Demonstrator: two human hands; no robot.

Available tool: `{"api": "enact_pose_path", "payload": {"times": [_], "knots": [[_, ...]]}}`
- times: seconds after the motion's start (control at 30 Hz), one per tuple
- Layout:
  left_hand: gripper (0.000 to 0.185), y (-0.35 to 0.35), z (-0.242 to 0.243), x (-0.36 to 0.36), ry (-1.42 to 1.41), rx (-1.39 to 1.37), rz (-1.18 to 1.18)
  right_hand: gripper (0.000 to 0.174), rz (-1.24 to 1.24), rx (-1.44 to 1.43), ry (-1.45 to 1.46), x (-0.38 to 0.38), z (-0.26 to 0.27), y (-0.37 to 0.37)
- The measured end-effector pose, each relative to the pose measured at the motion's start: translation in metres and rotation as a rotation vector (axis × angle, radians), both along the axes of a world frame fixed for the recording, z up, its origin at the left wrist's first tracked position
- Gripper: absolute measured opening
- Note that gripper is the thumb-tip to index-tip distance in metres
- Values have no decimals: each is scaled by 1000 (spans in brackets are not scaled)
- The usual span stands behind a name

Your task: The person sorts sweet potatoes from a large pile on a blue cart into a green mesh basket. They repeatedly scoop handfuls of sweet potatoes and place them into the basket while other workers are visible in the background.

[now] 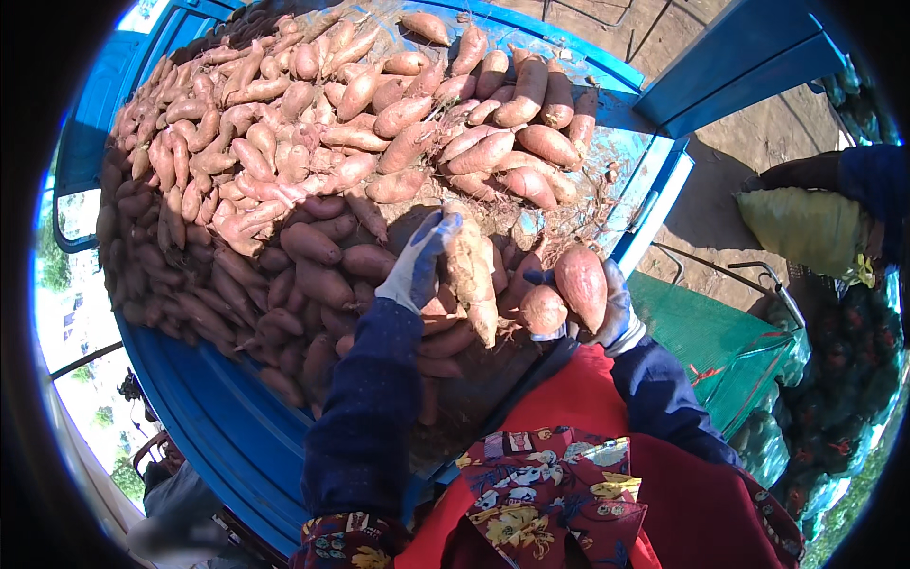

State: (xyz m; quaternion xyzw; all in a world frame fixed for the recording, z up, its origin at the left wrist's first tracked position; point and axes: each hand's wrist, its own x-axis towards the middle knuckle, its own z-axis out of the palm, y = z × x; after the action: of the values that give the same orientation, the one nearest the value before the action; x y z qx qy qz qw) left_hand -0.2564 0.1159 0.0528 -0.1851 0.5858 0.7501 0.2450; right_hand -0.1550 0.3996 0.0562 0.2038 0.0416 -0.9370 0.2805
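My left hand [418,259], in a white and blue work glove, grips a long sweet potato [469,274] with pale, rough skin. It is held tilted over the near edge of the pile. Two pinkish sweet potatoes are in my gloved right hand [621,313]: a larger pointed one [581,288] and a smaller rounded one [544,311]. Most of that hand's fingers are hidden behind them. Beyond both hands spreads a large heap of sweet potatoes [284,142], partly in shade at the near left.
The heap lies on a blue metal truck bed [234,412] with raised sides. A green mesh sack [704,341] is beside my right arm. Further right, another person's arm [803,171] is at a yellowish sack [800,227]. Filled net bags [825,419] stand on the right.
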Motion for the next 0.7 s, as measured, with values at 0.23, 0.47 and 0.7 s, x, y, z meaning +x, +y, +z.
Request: {"api": "enact_pose_path", "payload": {"times": [0.23, 0.47, 0.7], "knots": [[32, 13, -64, 10, -15, -163, -84, 46, 105, 355, -75, -43, -6, -30], [25, 13, -61, 8, -130, 182, 170, 46, 87, 340, 101, -54, -7, -42], [22, 95, 109, 62, 954, -927, -787, 68, -183, 275, 267, 45, 37, -8]]}}
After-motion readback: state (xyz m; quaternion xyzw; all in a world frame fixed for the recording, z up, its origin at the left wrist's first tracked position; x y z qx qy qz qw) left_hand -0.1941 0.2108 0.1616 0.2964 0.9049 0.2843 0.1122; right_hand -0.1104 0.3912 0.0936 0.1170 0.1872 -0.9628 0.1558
